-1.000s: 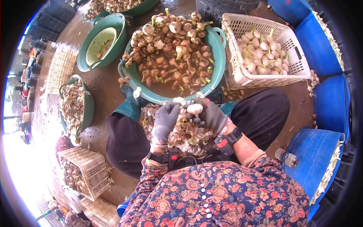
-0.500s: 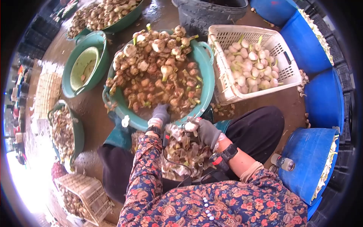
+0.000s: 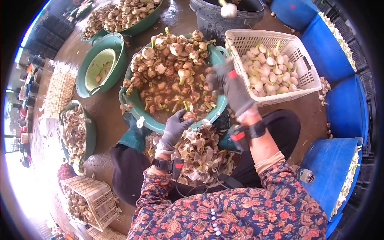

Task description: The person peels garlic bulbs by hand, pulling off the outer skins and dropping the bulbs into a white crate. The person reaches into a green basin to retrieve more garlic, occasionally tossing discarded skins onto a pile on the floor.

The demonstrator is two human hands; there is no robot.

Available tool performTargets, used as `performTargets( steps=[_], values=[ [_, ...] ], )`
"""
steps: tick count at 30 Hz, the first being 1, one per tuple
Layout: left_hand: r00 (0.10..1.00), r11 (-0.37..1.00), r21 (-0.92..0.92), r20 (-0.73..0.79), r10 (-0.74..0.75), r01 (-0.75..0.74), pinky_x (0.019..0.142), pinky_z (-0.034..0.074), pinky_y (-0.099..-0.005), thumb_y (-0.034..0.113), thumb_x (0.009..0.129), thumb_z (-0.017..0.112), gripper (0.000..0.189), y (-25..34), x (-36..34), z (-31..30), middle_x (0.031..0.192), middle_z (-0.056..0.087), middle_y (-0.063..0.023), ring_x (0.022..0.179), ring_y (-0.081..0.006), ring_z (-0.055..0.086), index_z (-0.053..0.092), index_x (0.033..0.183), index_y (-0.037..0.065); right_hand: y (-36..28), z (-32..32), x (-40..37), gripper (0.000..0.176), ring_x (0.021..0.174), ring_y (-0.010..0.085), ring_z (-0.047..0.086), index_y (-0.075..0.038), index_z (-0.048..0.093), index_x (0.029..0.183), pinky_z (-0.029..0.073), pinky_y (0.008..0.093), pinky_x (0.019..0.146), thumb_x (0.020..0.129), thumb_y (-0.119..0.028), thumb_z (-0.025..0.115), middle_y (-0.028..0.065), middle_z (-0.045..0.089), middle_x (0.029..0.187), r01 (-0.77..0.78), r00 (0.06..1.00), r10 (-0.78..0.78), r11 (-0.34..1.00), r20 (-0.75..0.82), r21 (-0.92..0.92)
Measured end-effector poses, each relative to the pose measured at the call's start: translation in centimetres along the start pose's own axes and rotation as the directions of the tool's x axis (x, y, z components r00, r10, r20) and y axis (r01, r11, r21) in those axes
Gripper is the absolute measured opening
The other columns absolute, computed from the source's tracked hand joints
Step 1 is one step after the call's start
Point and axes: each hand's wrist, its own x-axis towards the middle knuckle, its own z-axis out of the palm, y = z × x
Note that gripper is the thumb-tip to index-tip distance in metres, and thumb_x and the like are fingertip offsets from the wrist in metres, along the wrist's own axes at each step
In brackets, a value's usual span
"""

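Note:
My left hand (image 3: 175,129), in a grey glove, is closed around a brownish garlic bulb (image 3: 189,115) with a short green stem, at the near rim of the green tub (image 3: 219,114). The tub holds unpeeled garlic bulbs (image 3: 170,72) in muddy water. My gloved right hand (image 3: 237,94) is over the tub's right rim, beside the white crate (image 3: 276,98). Motion smears its fingers; a small red patch shows at them, and I cannot make out what it is. A clean white garlic bulb (image 3: 229,11) is in the air before the black tub (image 3: 214,22).
Peeled white bulbs (image 3: 270,70) lie in the crate. Loose garlic skins (image 3: 204,156) are heaped in front of me. Blue barrels (image 3: 324,168) line the right side. To the left are a green basin (image 3: 82,76), a basket of skins (image 3: 90,136) and a tipped crate (image 3: 100,200).
My left hand has come up from the tub with a bulb. My right hand has swung forward and away from the skins; the white bulb it held is now in the air.

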Motion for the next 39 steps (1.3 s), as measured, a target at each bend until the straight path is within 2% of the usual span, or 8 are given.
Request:
performTargets(
  steps=[9,12,16,18,23,26,32,39],
  values=[
    [0.940,0.771,0.610,-0.120,0.318,-0.183,0.081,0.045,-0.0303,0.017,0.068,0.074,0.041,2.1,-6.2,3.6,0.098,0.058,-0.0119,0.089,-0.0214,0.058,0.060,0.103,0.000,8.5,2.2,-7.9,0.035,0.070,0.0386,0.056,-0.001,0.062,0.078,0.043,0.0400,0.062,0.082,-0.036,0.058,0.0225,0.057,0.072,0.054,0.989,0.077,0.607,0.126,-0.793],
    [0.936,0.770,0.605,-0.111,0.335,-0.203,0.077,0.048,-0.0277,0.013,0.070,0.073,0.043,1.6,-7.0,2.9,0.098,0.060,-0.0101,0.088,-0.0173,0.059,0.057,0.106,-0.003,8.5,1.8,-8.6,0.029,0.062,0.0327,0.057,0.000,0.061,0.080,0.044,0.0378,0.059,0.085,-0.028,0.055,0.0188,0.055,0.063,0.129,0.977,0.036,0.675,0.208,-0.726],
    [0.993,0.990,0.141,-0.106,0.043,-0.028,0.069,0.049,-0.0210,0.009,0.075,0.070,0.049,0.1,-7.0,2.2,0.095,0.061,-0.0055,0.079,-0.0082,0.059,0.048,0.116,-0.006,9.9,0.4,-8.9,0.026,0.058,0.0127,0.057,0.002,0.062,0.081,0.042,0.0311,0.053,0.085,-0.023,0.056,0.0065,0.056,0.059,-0.539,0.839,0.530,0.841,0.123,0.051],
    [0.987,0.922,0.371,-0.063,0.149,-0.116,0.070,0.049,-0.0214,0.009,0.073,0.071,0.049,0.4,-7.1,3.0,0.094,0.061,-0.0049,0.078,-0.0077,0.058,0.049,0.115,-0.005,12.5,-0.3,-9.1,0.027,0.059,0.0130,0.058,0.001,0.064,0.081,0.042,0.0311,0.053,0.083,-0.025,0.059,0.0086,0.058,0.061,0.034,0.979,0.078,0.848,0.188,-0.530],
    [0.997,0.943,0.329,-0.048,0.064,-0.044,0.070,0.049,-0.0218,0.009,0.071,0.072,0.052,0.5,-7.1,3.2,0.095,0.060,-0.0052,0.079,-0.0081,0.058,0.050,0.116,-0.004,9.8,0.8,-9.4,0.026,0.064,0.0345,0.055,0.001,0.062,0.079,0.043,0.0386,0.062,0.082,-0.025,0.060,0.0183,0.056,0.067,0.092,0.983,0.058,0.661,0.173,-0.745],
    [0.998,0.986,0.162,-0.041,0.053,-0.046,0.069,0.049,-0.0218,0.009,0.072,0.072,0.051,0.1,-7.0,2.7,0.096,0.060,-0.0063,0.078,-0.0091,0.058,0.050,0.115,-0.007,11.0,-0.1,-9.2,0.028,0.064,0.0290,0.056,0.000,0.060,0.082,0.044,0.0361,0.061,0.085,-0.028,0.056,0.0140,0.058,0.075,0.197,0.947,0.016,0.762,0.321,-0.617],
    [0.983,0.996,-0.031,-0.166,0.076,-0.083,0.080,0.046,-0.0244,0.011,0.071,0.074,0.049,-0.8,-6.7,4.5,0.099,0.059,-0.0075,0.088,-0.0113,0.056,0.049,0.109,-0.006,9.8,0.0,-11.2,0.030,0.072,0.0167,0.060,-0.007,0.056,0.101,0.049,0.0283,0.057,0.094,-0.032,0.040,0.0069,0.061,0.085,-0.777,0.612,0.608,0.582,0.506,0.240],
    [0.732,0.401,0.839,-0.004,0.681,-0.369,0.083,0.045,-0.0357,0.018,0.061,0.078,0.055,1.2,-6.6,3.7,0.103,0.060,-0.0134,0.097,-0.0299,0.056,0.056,0.111,0.008,9.7,-1.1,-11.1,0.030,0.059,0.0092,0.055,-0.010,0.059,0.089,0.044,0.0231,0.051,0.087,-0.040,0.055,-0.0007,0.057,0.073,-0.741,0.669,0.638,0.612,0.381,0.276]
  ],
)
